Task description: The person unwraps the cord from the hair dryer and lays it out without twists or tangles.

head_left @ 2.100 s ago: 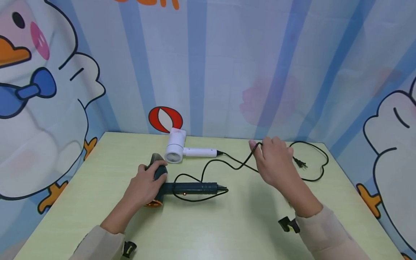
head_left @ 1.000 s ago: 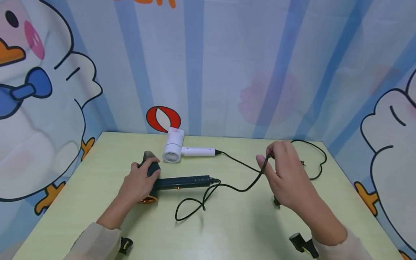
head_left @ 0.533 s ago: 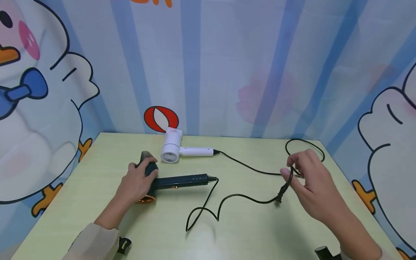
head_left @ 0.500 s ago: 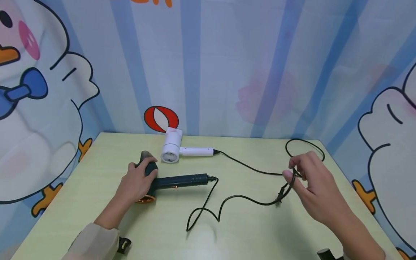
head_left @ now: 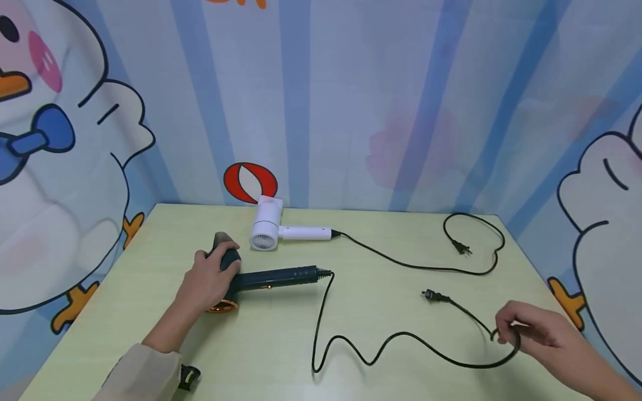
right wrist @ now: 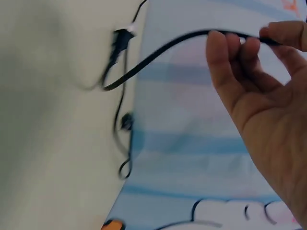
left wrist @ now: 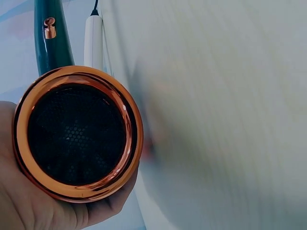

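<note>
My left hand [head_left: 200, 284] grips the head of a dark green hair dryer [head_left: 278, 278] on the table's left half, fingers curled round the barrel. Its handle points right. In the left wrist view the dryer's round copper-coloured rim [left wrist: 79, 194] faces the camera, a dark mesh inside it. My right hand [head_left: 557, 340], near the table's right edge, pinches this dryer's black power cord [head_left: 401, 335] between thumb and fingers. The cord bends in waves from the handle to that hand. Its two-pin plug [head_left: 435, 296] points left beyond the fingers. The right wrist view shows the cord [right wrist: 163, 50] arching from the fingertips.
Behind the dark dryer lies a white hair dryer [head_left: 306, 233]. Its black cord [head_left: 401, 263] runs right and loops near the far right corner, ending in a plug [head_left: 460, 247]. A printed curtain [head_left: 341, 111] rises behind the table [head_left: 241, 356].
My right hand has drawn the dark dryer's cord right and towards me, out of its tangle over the handle. The white dryer's plug shows again. My left hand keeps its grip.
</note>
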Demonstrator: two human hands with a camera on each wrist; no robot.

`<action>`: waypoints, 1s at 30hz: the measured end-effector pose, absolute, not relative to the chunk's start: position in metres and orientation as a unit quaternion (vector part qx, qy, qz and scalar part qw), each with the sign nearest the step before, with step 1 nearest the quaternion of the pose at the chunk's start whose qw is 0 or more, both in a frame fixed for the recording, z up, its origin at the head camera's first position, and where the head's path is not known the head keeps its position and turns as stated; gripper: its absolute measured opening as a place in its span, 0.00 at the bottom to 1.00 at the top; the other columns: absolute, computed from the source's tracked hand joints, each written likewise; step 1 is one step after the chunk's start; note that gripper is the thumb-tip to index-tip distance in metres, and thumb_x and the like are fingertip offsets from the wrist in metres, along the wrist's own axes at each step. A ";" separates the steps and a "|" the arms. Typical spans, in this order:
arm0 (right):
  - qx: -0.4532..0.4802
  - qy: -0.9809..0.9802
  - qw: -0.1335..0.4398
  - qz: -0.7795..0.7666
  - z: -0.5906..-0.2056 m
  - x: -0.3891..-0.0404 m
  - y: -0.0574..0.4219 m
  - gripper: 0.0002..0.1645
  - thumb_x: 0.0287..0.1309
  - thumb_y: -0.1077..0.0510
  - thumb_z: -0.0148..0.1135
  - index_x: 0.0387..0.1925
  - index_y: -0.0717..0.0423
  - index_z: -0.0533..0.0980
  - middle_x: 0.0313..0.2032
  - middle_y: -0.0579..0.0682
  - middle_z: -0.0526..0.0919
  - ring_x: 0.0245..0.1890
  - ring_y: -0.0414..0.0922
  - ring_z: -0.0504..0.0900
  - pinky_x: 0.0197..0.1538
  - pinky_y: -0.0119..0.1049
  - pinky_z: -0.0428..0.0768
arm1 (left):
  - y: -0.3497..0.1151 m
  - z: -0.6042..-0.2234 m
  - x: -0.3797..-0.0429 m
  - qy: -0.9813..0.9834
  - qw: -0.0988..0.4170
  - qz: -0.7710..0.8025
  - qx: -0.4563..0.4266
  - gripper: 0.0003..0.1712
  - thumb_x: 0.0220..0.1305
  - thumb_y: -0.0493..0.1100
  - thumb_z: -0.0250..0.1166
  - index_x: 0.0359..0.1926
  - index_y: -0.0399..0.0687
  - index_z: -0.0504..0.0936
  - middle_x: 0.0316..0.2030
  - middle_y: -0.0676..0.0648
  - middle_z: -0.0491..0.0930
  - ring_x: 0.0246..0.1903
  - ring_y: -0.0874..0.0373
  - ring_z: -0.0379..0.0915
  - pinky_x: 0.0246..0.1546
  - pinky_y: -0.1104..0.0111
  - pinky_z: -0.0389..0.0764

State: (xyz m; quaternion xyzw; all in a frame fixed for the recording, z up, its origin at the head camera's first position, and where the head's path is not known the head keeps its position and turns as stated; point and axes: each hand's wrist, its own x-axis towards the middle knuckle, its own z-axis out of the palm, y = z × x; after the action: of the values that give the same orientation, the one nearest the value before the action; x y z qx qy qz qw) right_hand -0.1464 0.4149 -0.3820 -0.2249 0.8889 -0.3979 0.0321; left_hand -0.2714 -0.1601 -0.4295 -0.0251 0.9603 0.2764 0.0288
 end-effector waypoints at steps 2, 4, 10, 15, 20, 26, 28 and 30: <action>-0.227 0.879 0.098 -0.408 -0.394 -0.147 0.432 0.14 0.67 0.76 0.50 0.37 0.56 0.74 0.32 0.49 0.78 0.32 0.44 0.78 0.30 0.38 0.74 | -0.162 -0.430 -0.272 0.960 0.030 0.277 -0.025 0.26 0.77 0.58 0.49 0.71 0.63 0.63 0.62 0.24 0.58 0.43 0.30 0.73 0.32 0.55 0.77; -0.193 0.888 0.157 -0.387 -0.406 -0.148 0.444 0.13 0.63 0.76 0.50 0.36 0.57 0.75 0.31 0.49 0.78 0.30 0.43 0.77 0.29 0.38 0.72 | -0.162 -0.431 -0.272 0.960 0.030 0.277 -0.026 0.26 0.77 0.58 0.49 0.71 0.63 0.63 0.62 0.24 0.58 0.43 0.30 0.73 0.32 0.55 0.77; -0.023 0.949 0.220 -0.226 -0.436 -0.152 0.442 0.08 0.64 0.60 0.63 0.28 0.52 0.77 0.23 0.45 0.76 0.23 0.39 0.71 0.28 0.35 0.69 | -0.164 -0.431 -0.271 0.960 0.023 0.278 -0.026 0.26 0.77 0.57 0.50 0.71 0.63 0.65 0.62 0.24 0.60 0.44 0.31 0.73 0.32 0.54 0.76; -0.003 0.962 0.209 -0.174 -0.445 -0.158 0.443 0.07 0.61 0.64 0.65 0.35 0.53 0.73 0.23 0.46 0.75 0.23 0.43 0.72 0.28 0.36 0.70 | -0.166 -0.432 -0.270 0.959 0.026 0.279 -0.032 0.26 0.77 0.57 0.50 0.71 0.63 0.64 0.62 0.24 0.59 0.43 0.31 0.73 0.32 0.55 0.76; 0.019 0.970 0.199 -0.142 -0.445 -0.159 0.449 0.15 0.58 0.70 0.61 0.47 0.67 0.73 0.26 0.47 0.77 0.25 0.44 0.75 0.30 0.40 0.74 | -0.167 -0.432 -0.268 0.959 0.030 0.280 -0.033 0.26 0.77 0.58 0.50 0.71 0.63 0.64 0.62 0.24 0.59 0.42 0.31 0.73 0.32 0.54 0.77; 0.040 0.977 0.199 -0.064 -0.444 -0.159 0.450 0.14 0.53 0.75 0.59 0.43 0.69 0.81 0.25 0.47 0.79 0.26 0.45 0.76 0.31 0.43 0.76 | -0.167 -0.432 -0.268 0.959 0.032 0.280 -0.030 0.26 0.77 0.57 0.50 0.71 0.63 0.64 0.62 0.24 0.59 0.41 0.32 0.74 0.32 0.55 0.77; 0.041 0.979 0.196 -0.043 -0.446 -0.159 0.452 0.10 0.54 0.75 0.60 0.38 0.66 0.81 0.26 0.48 0.78 0.26 0.45 0.75 0.32 0.44 0.77 | -0.167 -0.432 -0.269 0.959 0.032 0.279 -0.029 0.26 0.77 0.57 0.50 0.71 0.63 0.64 0.62 0.24 0.59 0.41 0.32 0.74 0.32 0.55 0.77; 0.040 0.981 0.189 -0.029 -0.448 -0.160 0.453 0.08 0.57 0.75 0.59 0.34 0.62 0.80 0.25 0.49 0.76 0.26 0.45 0.75 0.32 0.44 0.76 | -0.168 -0.432 -0.269 0.960 0.032 0.278 -0.029 0.25 0.77 0.57 0.50 0.71 0.63 0.64 0.62 0.24 0.59 0.41 0.32 0.74 0.32 0.55 0.77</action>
State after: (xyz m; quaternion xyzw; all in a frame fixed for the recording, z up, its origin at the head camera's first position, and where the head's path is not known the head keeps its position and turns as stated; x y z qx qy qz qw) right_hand -0.1598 0.4532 -0.4481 0.0403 0.9807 -0.0295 0.1893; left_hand -0.2693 -0.1677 -0.4325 -0.0288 0.9597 0.2778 0.0318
